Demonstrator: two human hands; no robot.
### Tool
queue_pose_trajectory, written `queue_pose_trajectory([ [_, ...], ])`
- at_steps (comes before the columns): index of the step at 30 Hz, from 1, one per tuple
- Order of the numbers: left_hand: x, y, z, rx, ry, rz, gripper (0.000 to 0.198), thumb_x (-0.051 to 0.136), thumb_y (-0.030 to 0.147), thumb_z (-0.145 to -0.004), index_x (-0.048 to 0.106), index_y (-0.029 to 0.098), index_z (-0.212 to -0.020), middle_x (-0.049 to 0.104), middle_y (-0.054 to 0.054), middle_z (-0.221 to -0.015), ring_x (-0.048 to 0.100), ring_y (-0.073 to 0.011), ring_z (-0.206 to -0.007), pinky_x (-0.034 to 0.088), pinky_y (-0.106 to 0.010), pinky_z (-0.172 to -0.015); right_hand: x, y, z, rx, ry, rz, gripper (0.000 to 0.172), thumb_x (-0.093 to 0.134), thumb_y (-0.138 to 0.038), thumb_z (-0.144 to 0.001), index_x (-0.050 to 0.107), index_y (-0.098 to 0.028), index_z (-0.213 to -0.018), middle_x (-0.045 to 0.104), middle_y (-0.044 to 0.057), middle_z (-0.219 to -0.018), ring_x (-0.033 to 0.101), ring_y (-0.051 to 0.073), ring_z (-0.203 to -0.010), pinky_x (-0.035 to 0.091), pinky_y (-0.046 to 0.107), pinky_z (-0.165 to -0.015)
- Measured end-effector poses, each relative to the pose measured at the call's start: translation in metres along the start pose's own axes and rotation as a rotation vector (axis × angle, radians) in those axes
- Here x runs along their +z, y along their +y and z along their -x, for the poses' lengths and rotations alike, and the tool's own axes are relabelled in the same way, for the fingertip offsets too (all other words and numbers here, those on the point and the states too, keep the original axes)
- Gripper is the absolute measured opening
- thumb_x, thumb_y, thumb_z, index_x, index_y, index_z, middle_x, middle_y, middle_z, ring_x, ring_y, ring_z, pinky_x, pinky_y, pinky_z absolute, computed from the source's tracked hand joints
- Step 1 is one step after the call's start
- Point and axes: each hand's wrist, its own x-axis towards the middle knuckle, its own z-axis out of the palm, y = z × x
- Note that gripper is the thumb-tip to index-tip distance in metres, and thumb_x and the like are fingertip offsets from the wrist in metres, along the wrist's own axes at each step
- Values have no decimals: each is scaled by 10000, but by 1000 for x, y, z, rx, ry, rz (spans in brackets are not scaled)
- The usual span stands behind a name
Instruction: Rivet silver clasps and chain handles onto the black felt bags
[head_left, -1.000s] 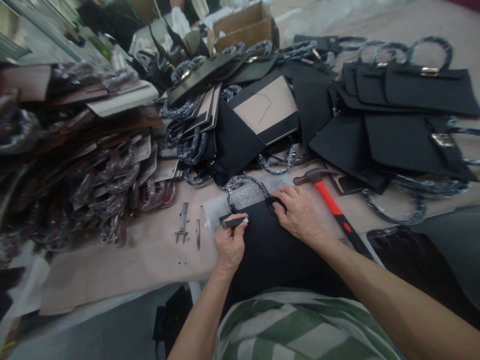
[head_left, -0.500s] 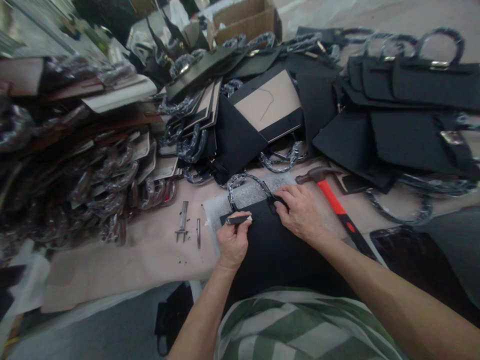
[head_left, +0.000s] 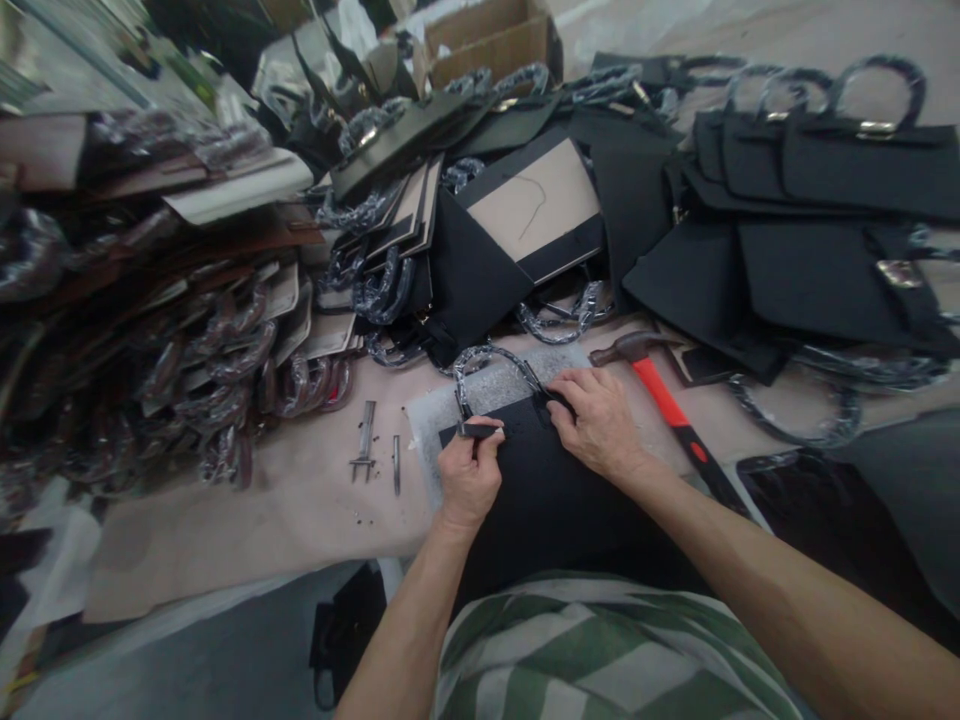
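Note:
A flat black bag panel (head_left: 551,490) lies in front of me over a grey foam pad (head_left: 495,392). A plastic-wrapped handle (head_left: 487,362) arches up from its top edge. My left hand (head_left: 469,472) is closed, pinching a small dark strip (head_left: 475,430) at the handle's left end. My right hand (head_left: 596,420) is closed on the dark tab at the handle's right end, pressing it on the panel.
A red-handled hammer (head_left: 667,400) lies just right of my right hand. Metal fittings (head_left: 367,445) lie on the brown paper to the left. Piles of black bag panels (head_left: 810,260), brown wrapped handles (head_left: 225,370) and a cardboard box (head_left: 491,45) crowd the far side.
My left hand has moved the small strip up and right, closer to the handle's left end. The right hand stays on the handle's right end.

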Motion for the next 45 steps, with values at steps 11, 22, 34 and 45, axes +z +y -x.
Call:
queue_pose_trajectory([
  [11,3,4,3,128,61,-72,99,605,189,-921,696,189,-961,776,-42,-898,749,-162,-814,599,-265,-794,1,1,1,-3,12,14,183,552,-240,-924,671,-188,-1054,666,104,-1128,523,286,-1042,413,449,-952],
  [22,5,3,4,106,39,-83,113,582,230,-937,687,190,-950,777,-47,-902,751,-170,-832,598,-280,-800,3,1,2,-10,25,2,170,554,-231,-921,671,-202,-1041,667,95,-1123,523,281,-1038,407,447,-950],
  [34,1,-5,0,148,-31,-46,109,584,218,-940,676,186,-991,772,-51,-933,748,-173,-878,599,-296,-853,2,0,2,0,16,-6,174,560,-225,-922,675,-205,-1051,667,101,-1121,523,289,-1043,406,456,-961],
  [45,-2,-3,-9,108,-90,-35,95,578,185,-925,671,189,-939,760,-35,-887,740,-161,-831,593,-267,-804,0,0,1,-11,15,17,164,565,-230,-924,678,-179,-1031,666,109,-1105,522,283,-1023,410,444,-951],
])
